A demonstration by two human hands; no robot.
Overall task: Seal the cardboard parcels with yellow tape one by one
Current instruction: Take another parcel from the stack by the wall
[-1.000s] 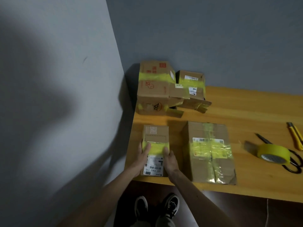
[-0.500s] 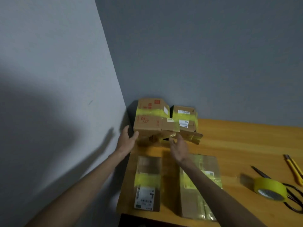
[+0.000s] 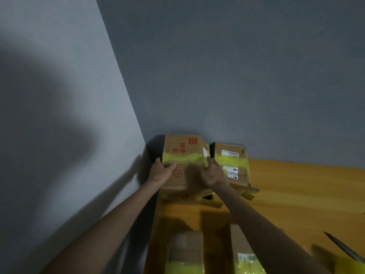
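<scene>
A tall cardboard box (image 3: 184, 147) with red print and a band of yellow tape stands in the table's far left corner. My left hand (image 3: 161, 172) grips its left edge, thumb on the front face and fingers round the side. My right hand (image 3: 214, 173) presses against its right edge with the fingers pointing up. Both hands are blurred. A second taped box (image 3: 231, 155) with white labels stands just to the right, touching it. The yellow tape roll (image 3: 353, 265) shows only as a sliver at the bottom right.
Two taped parcels lie near me on the wooden table (image 3: 296, 194): a small one (image 3: 185, 246) and a larger one (image 3: 242, 252), partly behind my right arm. A dark scissors blade (image 3: 342, 247) lies at the right. Grey walls close the corner on the left and behind.
Both hands left the small near parcel, reached to the corner and now hold the tall box higher up at its tape band. The view has tilted upward.
</scene>
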